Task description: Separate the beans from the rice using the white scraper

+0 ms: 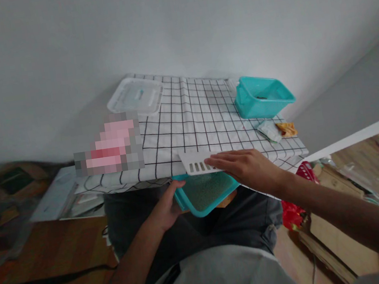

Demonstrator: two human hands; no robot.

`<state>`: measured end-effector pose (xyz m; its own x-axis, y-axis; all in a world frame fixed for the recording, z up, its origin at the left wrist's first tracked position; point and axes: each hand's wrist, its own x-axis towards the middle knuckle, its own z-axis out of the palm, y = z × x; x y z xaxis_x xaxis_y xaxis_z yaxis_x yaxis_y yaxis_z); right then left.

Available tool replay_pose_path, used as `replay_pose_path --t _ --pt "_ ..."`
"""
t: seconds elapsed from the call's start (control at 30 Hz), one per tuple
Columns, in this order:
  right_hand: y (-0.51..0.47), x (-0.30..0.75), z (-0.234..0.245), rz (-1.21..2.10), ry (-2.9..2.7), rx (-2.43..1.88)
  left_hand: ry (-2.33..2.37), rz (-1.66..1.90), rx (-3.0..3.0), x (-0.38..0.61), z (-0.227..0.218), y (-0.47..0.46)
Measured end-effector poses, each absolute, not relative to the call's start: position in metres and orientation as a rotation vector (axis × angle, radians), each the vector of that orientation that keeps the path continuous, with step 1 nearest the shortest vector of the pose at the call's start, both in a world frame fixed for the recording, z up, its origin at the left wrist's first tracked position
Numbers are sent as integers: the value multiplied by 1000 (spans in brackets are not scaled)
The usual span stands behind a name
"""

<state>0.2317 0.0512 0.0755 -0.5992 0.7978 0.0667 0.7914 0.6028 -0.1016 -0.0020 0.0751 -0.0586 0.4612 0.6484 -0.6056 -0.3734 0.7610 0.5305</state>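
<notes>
My left hand (166, 207) grips the left edge of a teal tray (204, 195) full of greenish grains, held just under the near edge of the small table (185, 114). My right hand (245, 167) lies with fingers stretched out on a white slotted plastic piece (195, 163) at the table's front edge, right above the tray. The table is covered with a white cloth with a black grid.
A teal tub (262, 96) stands at the table's far right, a clear lid (135, 96) at the far left, a blurred pink patch (113, 148) at the left. A small packet and an orange scrap (286, 129) lie near the right edge. Boxes and clutter sit on the floor to both sides.
</notes>
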Motion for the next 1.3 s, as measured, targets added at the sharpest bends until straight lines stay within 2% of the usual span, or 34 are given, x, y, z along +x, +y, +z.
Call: replay_pose_path --t 0.3,0.47,0.7,1.13,1.3 --pt "13 202 86 68 -2703 -1482 846 680 352 -1 -56 76" --pt "65 215 91 -1 -2605 -1421 867 639 381 -3 -62 76" --pt "143 229 64 73 -2742 -1070 875 612 376 -12 -67 77" --pt "17 203 68 -131 -2824 -1177 910 676 349 -23 -58 78" --pt "14 205 79 -94 -2759 -1220 871 689 380 -27 -69 77"
